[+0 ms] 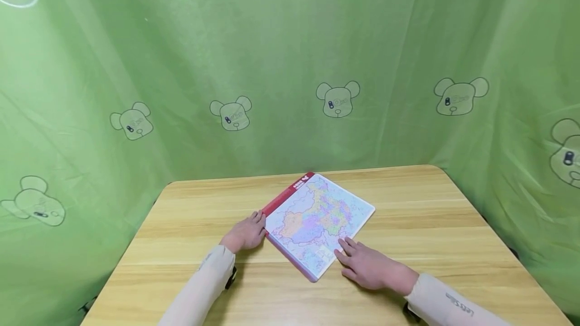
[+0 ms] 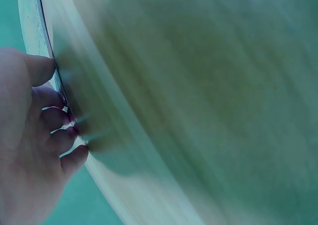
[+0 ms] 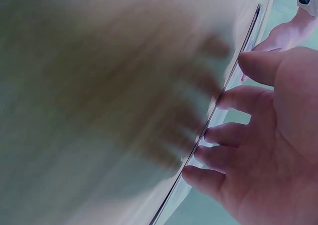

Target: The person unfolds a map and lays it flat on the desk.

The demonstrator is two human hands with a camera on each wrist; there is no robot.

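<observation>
A flat rectangular board printed with a colourful map (image 1: 317, 223) lies turned at an angle on the wooden table. It has a red strip (image 1: 287, 194) with white lettering along its upper left side. My left hand (image 1: 248, 231) touches the board's left corner with its fingertips. At the lower right edge, my right hand (image 1: 366, 265) rests with spread fingers, the tips just at or over the rim. Both wrist views show the left hand (image 2: 30, 115) and the right hand (image 3: 263, 135) with fingers lightly bent along the thin board edge, seen almost side-on.
The light wooden table (image 1: 181, 215) reaches back to a green curtain (image 1: 281, 54) printed with bear faces, which also hangs at both sides. Light sleeves (image 1: 204, 286) cover the forearms, with a dark band at each wrist.
</observation>
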